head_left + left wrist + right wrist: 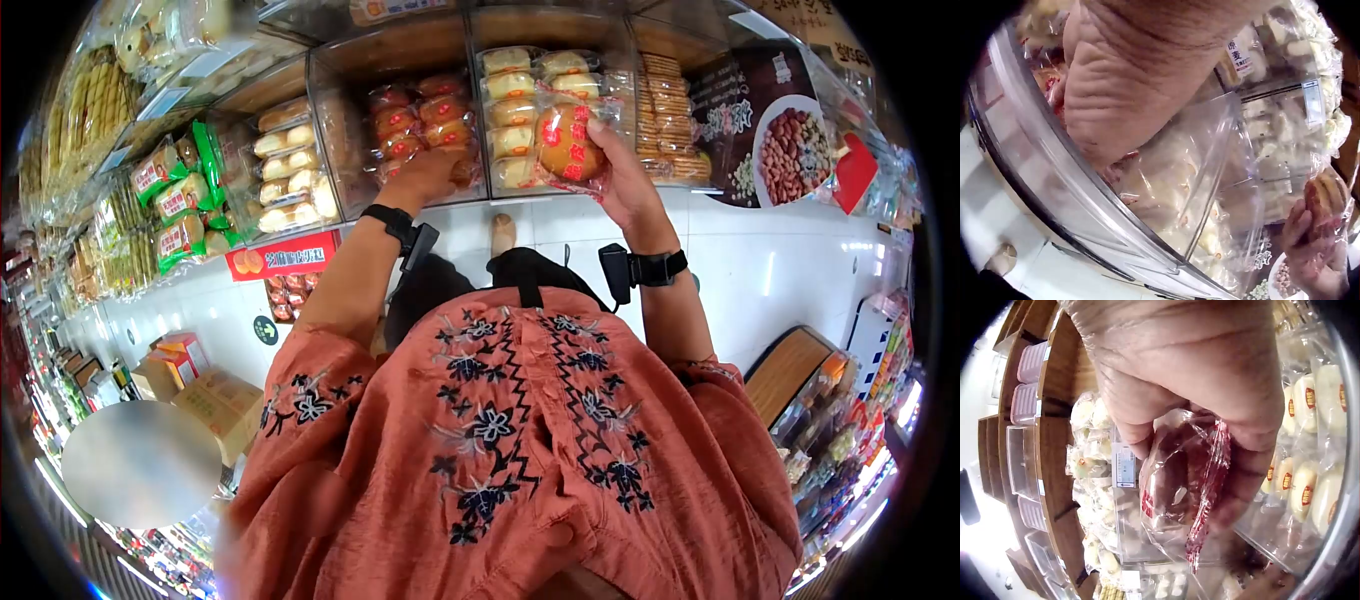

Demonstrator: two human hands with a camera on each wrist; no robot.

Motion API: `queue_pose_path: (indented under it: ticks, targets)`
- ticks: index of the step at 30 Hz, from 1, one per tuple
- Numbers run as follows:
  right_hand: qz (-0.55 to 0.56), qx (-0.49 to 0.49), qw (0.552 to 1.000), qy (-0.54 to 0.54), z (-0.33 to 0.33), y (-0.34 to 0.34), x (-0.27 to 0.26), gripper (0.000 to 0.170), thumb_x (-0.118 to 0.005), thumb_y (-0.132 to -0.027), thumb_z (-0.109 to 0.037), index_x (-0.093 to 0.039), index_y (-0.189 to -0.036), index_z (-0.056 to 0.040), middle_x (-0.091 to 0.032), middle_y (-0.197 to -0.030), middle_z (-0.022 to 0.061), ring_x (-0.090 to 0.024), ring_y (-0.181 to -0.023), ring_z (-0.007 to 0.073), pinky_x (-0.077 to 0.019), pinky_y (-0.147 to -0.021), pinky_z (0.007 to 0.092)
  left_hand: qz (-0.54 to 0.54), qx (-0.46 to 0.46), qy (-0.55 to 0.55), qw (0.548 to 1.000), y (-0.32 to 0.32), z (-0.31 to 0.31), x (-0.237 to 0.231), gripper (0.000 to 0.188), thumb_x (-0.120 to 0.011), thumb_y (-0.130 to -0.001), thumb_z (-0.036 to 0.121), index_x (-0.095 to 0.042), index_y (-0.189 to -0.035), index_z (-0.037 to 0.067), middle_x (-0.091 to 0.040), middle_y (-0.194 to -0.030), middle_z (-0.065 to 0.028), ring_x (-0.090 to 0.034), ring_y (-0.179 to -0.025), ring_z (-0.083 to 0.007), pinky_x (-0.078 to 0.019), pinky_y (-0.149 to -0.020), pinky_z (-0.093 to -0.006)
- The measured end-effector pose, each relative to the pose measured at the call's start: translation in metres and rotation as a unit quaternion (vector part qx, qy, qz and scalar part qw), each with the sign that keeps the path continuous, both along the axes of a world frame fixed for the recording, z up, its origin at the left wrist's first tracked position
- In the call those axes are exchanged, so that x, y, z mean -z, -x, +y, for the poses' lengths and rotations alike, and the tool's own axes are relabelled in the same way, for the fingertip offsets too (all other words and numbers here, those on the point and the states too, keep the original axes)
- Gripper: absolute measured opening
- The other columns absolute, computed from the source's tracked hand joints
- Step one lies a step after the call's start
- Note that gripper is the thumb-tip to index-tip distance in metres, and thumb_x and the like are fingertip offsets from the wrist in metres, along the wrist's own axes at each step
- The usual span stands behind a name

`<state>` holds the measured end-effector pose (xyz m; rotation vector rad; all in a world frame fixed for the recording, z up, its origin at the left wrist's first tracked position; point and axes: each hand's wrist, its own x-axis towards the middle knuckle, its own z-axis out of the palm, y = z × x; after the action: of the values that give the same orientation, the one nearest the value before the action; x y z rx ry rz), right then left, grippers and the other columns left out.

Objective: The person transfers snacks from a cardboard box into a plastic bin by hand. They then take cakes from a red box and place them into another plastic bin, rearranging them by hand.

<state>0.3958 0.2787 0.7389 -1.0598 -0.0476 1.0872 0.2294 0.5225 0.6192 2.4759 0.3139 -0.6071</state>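
In the head view my right hand (628,180) holds up a round brown bun (565,150) in a clear wrapper with red print, its thumb on the near face. The right wrist view shows the fingers curled round this wrapped bun (1169,472), with the red-printed edge of the wrapper crumpled beside it. My left hand (425,178) reaches over the front of a clear bin onto packs of dark buns with red labels (400,125). Its fingertips are hidden among the packs, so I cannot tell whether they grip one.
Beside that bin stand packs of pale buns (510,110), stacked biscuits (665,120) and, to the left, cream-coloured rolls (290,165). A clear bin wall (1079,181) runs below the left hand. Cartons (220,400) stand on the floor behind at left.
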Motion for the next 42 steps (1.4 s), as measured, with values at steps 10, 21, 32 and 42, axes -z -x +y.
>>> queue_pose_path:
  ticks: [10,21,32,42]
  targets:
    - [0.032,-0.014,0.999,0.011,0.012,-0.007,0.002,0.042,-0.058,-0.098,-0.029,-0.051,-0.127,0.001,-0.06,-0.121,0.0118,-0.062,-0.111,0.022,-0.0566,-0.091,0.0382,-0.045,-0.03,-0.061,0.997,0.006,-0.004,0.029,0.04,-0.064,-0.084,0.023,-0.059,-0.121,0.012,-0.058,-0.121,-0.0186,-0.055,-0.117,-0.0411,-0.0471,-0.097,-0.0442]
    - [0.034,-0.034,0.999,0.01,0.027,0.002,0.008,0.04,-0.058,-0.099,-0.03,-0.053,-0.123,0.0015,-0.063,-0.115,0.0095,-0.065,-0.101,0.0174,-0.0575,-0.082,0.0318,0.042,-0.022,-0.108,0.993,0.025,0.013,0.046,0.032,-0.054,-0.088,0.023,-0.067,-0.108,0.002,-0.068,-0.107,-0.0218,-0.066,-0.1,-0.0366,-0.0527,-0.085,-0.047]
    - [0.014,-0.074,0.997,-0.019,0.068,0.016,0.008,0.049,-0.062,-0.096,-0.032,-0.047,-0.13,-0.0007,-0.058,-0.123,0.0084,-0.059,-0.113,0.0166,-0.0504,-0.096,0.032,-0.011,-0.278,0.258,0.925,0.013,0.063,-0.102,0.064,-0.061,-0.091,0.05,-0.054,-0.131,0.002,-0.063,-0.12,-0.0183,-0.064,-0.108,-0.0269,-0.053,-0.089,-0.0385]
    - [-0.137,-0.178,0.974,0.029,0.136,0.063,0.046,0.056,-0.062,-0.094,-0.039,-0.047,-0.132,-0.0008,-0.065,-0.112,0.0097,-0.064,-0.098,0.0192,-0.0522,-0.082,0.0297,-0.083,-0.316,0.383,0.864,0.027,0.065,-0.108,0.067,-0.074,-0.084,0.039,-0.049,-0.133,0.0,-0.063,-0.115,-0.0131,-0.063,-0.103,-0.0206,-0.0531,-0.084,-0.0342]
